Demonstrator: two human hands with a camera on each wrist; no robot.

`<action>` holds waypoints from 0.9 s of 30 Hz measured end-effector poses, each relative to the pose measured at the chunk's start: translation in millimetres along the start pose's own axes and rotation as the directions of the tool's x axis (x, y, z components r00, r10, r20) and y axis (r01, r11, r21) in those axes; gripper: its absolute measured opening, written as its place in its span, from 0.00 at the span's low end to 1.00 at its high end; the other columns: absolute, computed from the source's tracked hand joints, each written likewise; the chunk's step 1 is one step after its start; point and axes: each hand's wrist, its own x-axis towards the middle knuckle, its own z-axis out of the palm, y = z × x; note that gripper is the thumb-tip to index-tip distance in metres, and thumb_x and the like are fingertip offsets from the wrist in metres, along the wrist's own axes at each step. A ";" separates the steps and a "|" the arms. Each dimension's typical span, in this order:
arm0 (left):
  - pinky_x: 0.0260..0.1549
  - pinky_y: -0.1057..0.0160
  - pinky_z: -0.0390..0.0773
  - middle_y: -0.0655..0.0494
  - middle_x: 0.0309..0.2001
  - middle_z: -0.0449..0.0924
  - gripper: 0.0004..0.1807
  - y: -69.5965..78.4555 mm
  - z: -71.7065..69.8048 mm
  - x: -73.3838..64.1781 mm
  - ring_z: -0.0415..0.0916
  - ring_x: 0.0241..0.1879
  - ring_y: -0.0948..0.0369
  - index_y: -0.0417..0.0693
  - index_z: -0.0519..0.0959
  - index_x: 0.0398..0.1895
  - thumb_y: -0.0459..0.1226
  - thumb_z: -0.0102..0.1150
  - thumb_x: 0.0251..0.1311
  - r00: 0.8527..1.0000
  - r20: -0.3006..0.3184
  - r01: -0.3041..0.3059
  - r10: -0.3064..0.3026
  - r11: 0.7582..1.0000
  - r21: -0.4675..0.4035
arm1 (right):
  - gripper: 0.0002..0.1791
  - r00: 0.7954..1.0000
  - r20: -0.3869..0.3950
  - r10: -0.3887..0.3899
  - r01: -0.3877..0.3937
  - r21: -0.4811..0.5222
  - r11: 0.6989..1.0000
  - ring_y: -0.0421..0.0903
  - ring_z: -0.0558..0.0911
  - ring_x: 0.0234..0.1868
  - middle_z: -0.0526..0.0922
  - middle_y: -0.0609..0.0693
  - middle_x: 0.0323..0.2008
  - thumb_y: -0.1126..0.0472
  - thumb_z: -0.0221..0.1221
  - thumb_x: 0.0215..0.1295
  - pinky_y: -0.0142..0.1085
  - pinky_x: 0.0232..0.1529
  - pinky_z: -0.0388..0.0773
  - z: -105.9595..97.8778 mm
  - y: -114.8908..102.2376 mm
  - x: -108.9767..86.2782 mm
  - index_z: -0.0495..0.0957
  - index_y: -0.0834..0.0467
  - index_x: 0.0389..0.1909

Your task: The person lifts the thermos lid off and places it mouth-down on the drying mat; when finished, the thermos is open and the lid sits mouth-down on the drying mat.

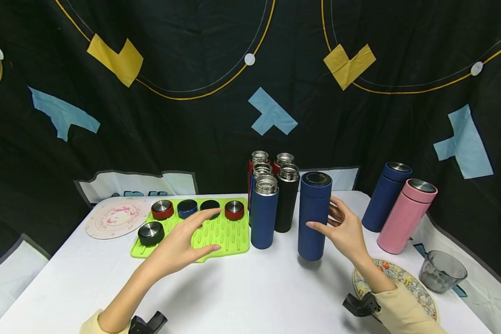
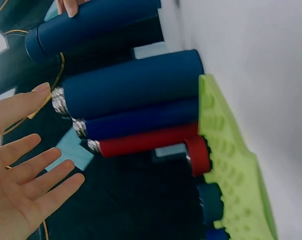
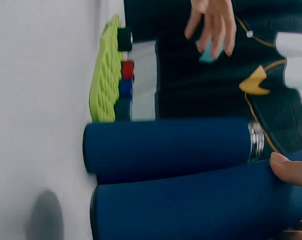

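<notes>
My right hand [image 1: 347, 234] grips a dark blue thermos bottle [image 1: 313, 218] with its lid on, thumb across the front and fingers behind. A shadow shows under the bottle's base. Left of it stands a lidless blue bottle [image 1: 264, 220] with a bare steel neck, in front of several other lidless ones, among them a black bottle [image 1: 286, 204]. My left hand [image 1: 176, 246] holds nothing, thumb and fingers spread apart near the green mat [image 1: 229, 241]. On that mat sit red lids [image 1: 234, 211], blue lids [image 1: 187, 209] and a black lid [image 1: 151, 234].
At the right stand a lidded blue bottle [image 1: 386, 197] and a lidded pink bottle [image 1: 407, 218]. A patterned plate [image 1: 419, 297] lies under my right forearm, beside a clear glass [image 1: 442, 271]. A pale round board [image 1: 117, 218] lies at the far left. Black cloth [image 1: 217, 153] hangs behind.
</notes>
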 end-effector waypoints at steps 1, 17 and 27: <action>0.51 0.51 0.78 0.54 0.67 0.67 0.43 2.8 0.5 2.6 0.68 0.62 0.52 0.55 0.65 0.69 0.43 0.75 0.48 1.000 -0.010 -0.013 0.013 1.000 0.005 | 0.45 1.000 0.010 -0.013 0.013 0.000 1.000 0.58 0.80 0.54 0.78 0.62 0.56 0.56 0.76 0.45 0.46 0.49 0.78 1.9 -2.2 -2.3 0.67 0.62 0.65; 0.56 0.55 0.74 0.64 0.70 0.61 0.47 45.5 -0.1 29.2 0.63 0.66 0.60 0.63 0.60 0.72 0.45 0.75 0.48 0.986 -0.060 -0.159 0.154 0.982 -0.101 | 0.46 0.909 0.157 -0.385 0.380 0.061 0.923 0.50 0.81 0.52 0.82 0.55 0.51 0.65 0.79 0.38 0.41 0.48 0.80 44.7 -47.3 -19.7 0.70 0.58 0.63; 0.56 0.54 0.74 0.61 0.70 0.62 0.47 56.3 -11.4 22.5 0.63 0.66 0.58 0.60 0.61 0.72 0.43 0.75 0.48 0.978 -0.072 -0.202 0.193 0.970 -0.136 | 0.47 0.812 0.301 -0.500 0.540 -0.060 0.840 0.44 0.84 0.41 0.84 0.52 0.48 0.60 0.79 0.37 0.38 0.40 0.82 64.0 -75.7 -15.0 0.71 0.53 0.64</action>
